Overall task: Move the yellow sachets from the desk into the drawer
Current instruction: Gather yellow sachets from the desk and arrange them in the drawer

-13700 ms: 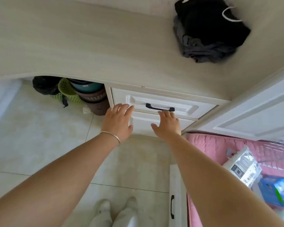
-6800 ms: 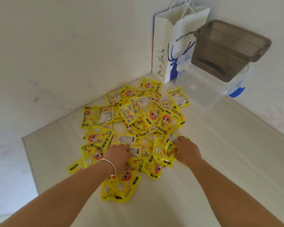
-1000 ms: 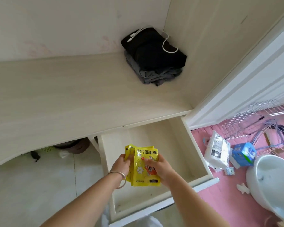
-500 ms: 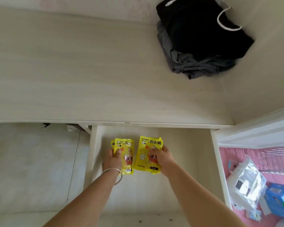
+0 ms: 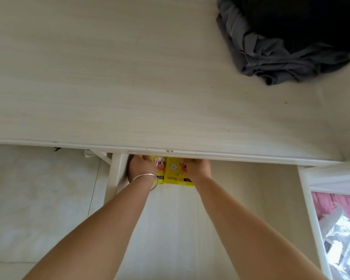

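Since half second ago: my left hand (image 5: pixel 141 167) and right hand (image 5: pixel 197 168) pushed yellow sachets (image 5: pixel 171 171) deeper into drawer (image 5: pixel 251 199), under worktop (image 5: pixel 129 77) edge. Each hand grips own stack (fingertips hidden). Advice: lay flat against back, release together.

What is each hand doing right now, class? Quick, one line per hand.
Left hand: holding yellow sachets at the back of the drawer.
Right hand: holding the sachets too.
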